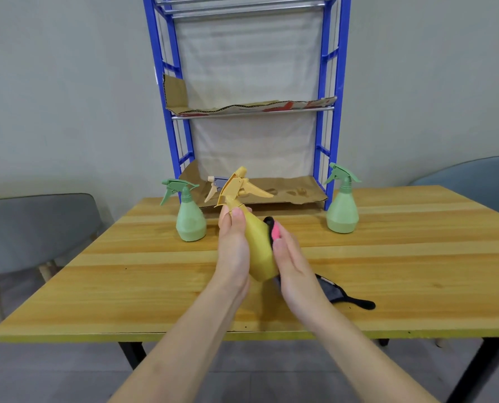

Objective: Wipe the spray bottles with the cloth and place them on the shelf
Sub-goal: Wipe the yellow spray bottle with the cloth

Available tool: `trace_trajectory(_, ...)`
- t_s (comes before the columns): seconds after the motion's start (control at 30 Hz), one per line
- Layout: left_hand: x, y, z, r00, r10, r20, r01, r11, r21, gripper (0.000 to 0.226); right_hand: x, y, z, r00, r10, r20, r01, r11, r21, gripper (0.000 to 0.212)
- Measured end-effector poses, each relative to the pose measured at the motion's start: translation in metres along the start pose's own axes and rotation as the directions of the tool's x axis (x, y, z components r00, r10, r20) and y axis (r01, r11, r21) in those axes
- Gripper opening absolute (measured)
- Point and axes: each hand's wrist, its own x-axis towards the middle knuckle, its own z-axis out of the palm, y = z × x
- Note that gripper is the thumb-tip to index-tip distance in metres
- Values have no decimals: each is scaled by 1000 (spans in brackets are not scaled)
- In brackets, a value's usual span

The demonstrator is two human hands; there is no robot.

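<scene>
My left hand (pixel 233 242) grips a yellow spray bottle (pixel 258 242) by its neck and body, held tilted above the wooden table (pixel 155 271). My right hand (pixel 293 266) presses a dark cloth with a pink patch (pixel 274 232) against the bottle's right side; the cloth's tail (pixel 344 295) trails onto the table. One green spray bottle (pixel 190 213) stands on the left, another green spray bottle (pixel 342 202) on the right. A blue metal shelf (pixel 326 112) stands behind them. A further sprayer head with a grey top (pixel 217 184) shows behind the yellow one; its body is hidden.
Cardboard sheets line the shelf's lower level (pixel 294 190) and middle level (pixel 242 107). A grey chair (pixel 33 228) sits left of the table and another grey chair (pixel 475 178) at the right rear. A plain wall is behind.
</scene>
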Motion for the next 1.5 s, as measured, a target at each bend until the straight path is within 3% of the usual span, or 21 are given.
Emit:
trace_trajectory(0.03, -2, 1, 2, 1000, 2, -8, -2, 1000, 0, 62, -3, 1, 2, 993, -115, -8, 112, 981, -157, 45)
trace_trajectory(0.1, -2, 1, 4, 1000, -10, -6, 10, 1000, 10, 70, -7, 9, 2, 941, -336, 38, 317, 836, -448, 51)
trace_trajectory(0.17, -4, 1, 5, 1000, 9, -2, -9, 999, 38, 68, -10, 15, 1, 902, -427, 70, 401, 765, -503, 53)
trace_trajectory(0.27, -6, 3, 6, 1000, 12, 13, -13, 999, 50, 59, -17, 11, 2, 951, -309, 21, 304, 918, -254, 51)
trace_trajectory(0.33, -8, 9, 6, 1000, 22, 21, -23, 999, 33, 53, -17, 2, 1, 995, -101, 4, 101, 995, 6, 48)
trace_trajectory(0.43, -1, 15, 6, 999, 46, 11, -46, 999, -16, 41, -5, -13, 0, 984, 180, 4, -168, 913, 372, 31)
trace_trajectory(0.5, 2, 20, 9, 998, 68, -2, -68, 998, 4, 38, 2, -16, 1, 973, 232, -10, -199, 853, 482, 26)
trace_trajectory(0.57, 4, 22, 12, 997, 71, -31, -68, 995, 77, 45, 2, -21, 0, 984, 177, -2, -153, 855, 495, 35)
trace_trajectory(0.67, 1, 17, 15, 998, 57, -12, -54, 982, 180, 88, -2, -24, -2, 997, -12, -78, 28, 978, 205, 38)
trace_trajectory(0.7, 2, 14, 15, 998, 53, -18, -49, 980, 191, 91, -2, -19, -2, 987, -106, -122, 113, 992, 52, 40)
trace_trajectory(0.83, 1, 16, 19, 998, 57, -29, -53, 989, 141, 42, -3, 6, 2, 890, -448, -89, 374, 826, -423, 54)
trace_trajectory(0.93, -3, 20, 19, 997, 71, -11, -69, 992, 104, 50, -4, 9, -2, 831, -556, 13, 480, 707, -519, 56)
trace_trajectory(1.0, -3, 18, 17, 994, 102, -28, -99, 991, 93, 63, -5, 4, -1, 854, -521, -1, 465, 763, -450, 53)
trace_trajectory(1.07, -3, 18, 16, 988, 154, -33, -149, 983, 107, 56, -9, -4, 1, 912, -407, -54, 374, 878, -298, 49)
trace_trajectory(1.13, -1, 18, 16, 983, 180, -25, -177, 979, 102, 48, -11, -11, 1, 980, -186, -72, 189, 981, 36, 47)
trace_trajectory(1.2, -1, 20, 15, 989, 148, 1, -147, 987, 65, 45, -10, -19, -1, 1000, 16, -3, -13, 925, 381, 50)
trace_trajectory(1.3, 1, 18, 15, 994, 108, -28, -108, 994, 14, 55, -4, -16, -2, 995, 92, 36, -98, 862, 498, 50)
trace_trajectory(1.4, 1, 10, 18, 991, 108, -81, -98, 988, 119, 60, -4, -16, -1, 993, -79, -91, 89, 990, 113, 47)
trace_trajectory(1.5, 0, -1, 18, 992, 59, -112, -48, 994, 101, 85, -3, -3, 0, 940, -322, -113, 284, 922, -265, 50)
